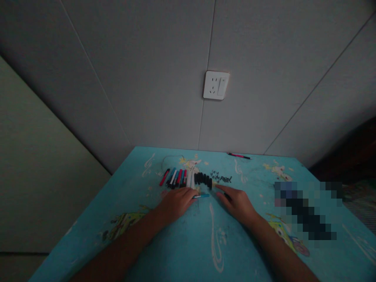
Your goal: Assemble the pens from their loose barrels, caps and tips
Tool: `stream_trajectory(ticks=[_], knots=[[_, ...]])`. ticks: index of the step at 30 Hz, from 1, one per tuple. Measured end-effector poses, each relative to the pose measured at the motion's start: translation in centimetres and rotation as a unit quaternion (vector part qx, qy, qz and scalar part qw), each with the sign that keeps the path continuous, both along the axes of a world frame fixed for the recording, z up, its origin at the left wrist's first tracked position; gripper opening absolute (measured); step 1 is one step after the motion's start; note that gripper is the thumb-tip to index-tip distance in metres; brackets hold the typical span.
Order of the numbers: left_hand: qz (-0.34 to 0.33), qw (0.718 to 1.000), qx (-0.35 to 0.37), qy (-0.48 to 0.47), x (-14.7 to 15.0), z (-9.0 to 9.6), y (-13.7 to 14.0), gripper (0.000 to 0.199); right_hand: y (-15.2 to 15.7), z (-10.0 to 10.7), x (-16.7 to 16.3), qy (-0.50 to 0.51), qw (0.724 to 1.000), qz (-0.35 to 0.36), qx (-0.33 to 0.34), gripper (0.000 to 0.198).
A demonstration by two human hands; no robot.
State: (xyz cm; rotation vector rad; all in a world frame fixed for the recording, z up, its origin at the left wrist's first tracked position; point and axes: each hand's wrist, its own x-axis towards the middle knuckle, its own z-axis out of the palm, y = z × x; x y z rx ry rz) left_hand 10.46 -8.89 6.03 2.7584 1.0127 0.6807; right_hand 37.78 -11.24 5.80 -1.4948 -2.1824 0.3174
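Note:
My left hand [181, 197] is closed on a blue pen [202, 196], whose light-blue end points right over the table. Just beyond that hand lies a row of pens [178, 178] in red, blue, white and black. Several white sticks [190, 178], perhaps pen barrels or refills, lie side by side at the row's right end. To their right sits a line of black caps [203, 179]. My right hand [235, 201] has its index finger stretched toward the last cap. A small dark thing, too dim to name, shows between its thumb and curled fingers.
Small black pieces [225, 179] lie scattered behind the caps. A red and black pen [239, 156] lies at the back edge of the blue patterned table [188, 246]. A pixelated dark object [308, 213] is on the right. The wall with a socket [216, 85] stands behind.

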Motion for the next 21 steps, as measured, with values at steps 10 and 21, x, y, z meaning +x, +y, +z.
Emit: stream_trajectory(ticks=[10,21], knots=[[-0.051,0.996,0.051,-0.057,-0.1,-0.7,-0.7,0.024,-1.2,-0.7,-3.5,-0.074,0.987,0.142,-0.006,0.029],[-0.025,0.992,0.013,-0.124,0.7,-1.1,-0.9,0.028,-1.1,-1.2,-3.8,-0.101,0.985,0.136,0.027,0.034]])
